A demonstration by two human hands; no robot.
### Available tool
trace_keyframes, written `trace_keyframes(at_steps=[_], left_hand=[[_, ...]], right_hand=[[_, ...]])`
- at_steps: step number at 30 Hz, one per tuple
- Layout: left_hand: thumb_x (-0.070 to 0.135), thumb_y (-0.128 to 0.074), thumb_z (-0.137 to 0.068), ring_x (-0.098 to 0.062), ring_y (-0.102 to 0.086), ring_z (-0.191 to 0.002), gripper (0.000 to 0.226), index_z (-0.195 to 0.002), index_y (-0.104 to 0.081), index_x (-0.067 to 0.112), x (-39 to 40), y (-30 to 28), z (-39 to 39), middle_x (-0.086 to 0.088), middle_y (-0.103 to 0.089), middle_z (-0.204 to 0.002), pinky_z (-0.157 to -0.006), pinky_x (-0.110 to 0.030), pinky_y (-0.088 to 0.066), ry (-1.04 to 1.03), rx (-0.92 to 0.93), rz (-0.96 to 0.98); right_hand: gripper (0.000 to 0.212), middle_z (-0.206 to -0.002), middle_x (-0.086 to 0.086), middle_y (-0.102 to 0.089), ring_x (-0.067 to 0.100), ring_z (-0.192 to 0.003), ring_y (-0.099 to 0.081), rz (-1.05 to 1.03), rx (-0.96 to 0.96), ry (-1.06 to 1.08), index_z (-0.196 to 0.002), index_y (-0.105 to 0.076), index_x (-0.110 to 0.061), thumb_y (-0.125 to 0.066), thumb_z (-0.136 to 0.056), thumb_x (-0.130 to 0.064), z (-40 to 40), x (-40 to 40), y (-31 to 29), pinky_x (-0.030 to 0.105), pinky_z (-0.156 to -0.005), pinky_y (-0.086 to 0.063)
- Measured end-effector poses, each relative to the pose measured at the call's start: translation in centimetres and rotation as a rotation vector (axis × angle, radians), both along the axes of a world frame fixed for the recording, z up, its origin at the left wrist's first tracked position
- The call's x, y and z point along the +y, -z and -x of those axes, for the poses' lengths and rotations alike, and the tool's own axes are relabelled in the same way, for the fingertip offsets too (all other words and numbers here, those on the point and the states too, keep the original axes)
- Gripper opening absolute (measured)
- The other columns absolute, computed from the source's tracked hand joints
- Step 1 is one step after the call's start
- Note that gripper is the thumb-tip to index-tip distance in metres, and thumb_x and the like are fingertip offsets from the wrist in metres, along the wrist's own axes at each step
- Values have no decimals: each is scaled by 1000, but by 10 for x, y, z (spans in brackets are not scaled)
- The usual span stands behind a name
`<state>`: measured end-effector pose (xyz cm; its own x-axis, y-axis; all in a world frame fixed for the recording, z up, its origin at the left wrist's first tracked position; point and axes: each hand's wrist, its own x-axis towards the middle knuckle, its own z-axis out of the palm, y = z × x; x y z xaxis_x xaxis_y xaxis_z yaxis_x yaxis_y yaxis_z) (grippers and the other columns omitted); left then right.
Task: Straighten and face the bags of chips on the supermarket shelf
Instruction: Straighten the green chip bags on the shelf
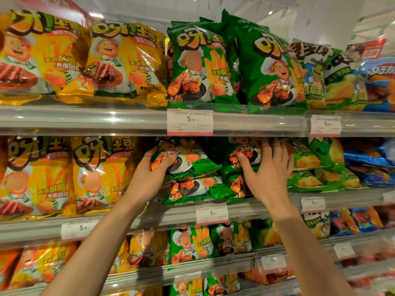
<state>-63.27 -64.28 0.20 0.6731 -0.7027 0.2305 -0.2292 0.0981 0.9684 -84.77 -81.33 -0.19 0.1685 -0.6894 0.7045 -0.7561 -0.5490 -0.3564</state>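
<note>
On the middle shelf, several green chip bags lie flat in two stacks. My left hand grips the lower left corner of the top green bag of the left stack, thumb on its front. My right hand presses with spread fingers on the right green stack, the thumb on the bag's front and the fingertips reaching up under the shelf above. A lower green bag lies beneath them at the shelf lip.
Yellow bags stand upright to the left on the same shelf. Light-green bags and blue bags lie to the right. The top shelf carries upright yellow and green bags, with price tags on the rails.
</note>
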Motion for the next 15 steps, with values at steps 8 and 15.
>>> trace_keyframes(at_steps=[8,15], left_hand=[[39,-64,-94,9,-59,-96,60,-149,-40,31,21,1,7,15,-58,-122,-66,-10,-51,7,-38,58],[41,-67,-87,28,-54,-97,69,-149,-36,40,50,6,17,30,-53,-124,-77,-2,-48,88,-138,54]], right_hand=[[34,-127,-3,-60,15,-122,-49,-70,-87,-402,-125,-65,-18,-53,-101,-39,-15,60,-15,28,-99,-36],[74,-99,0,-69,8,-83,-61,-524,-35,-492,-150,-39,-20,-40,-95,-69,-40,88,-39,33,-78,-48]])
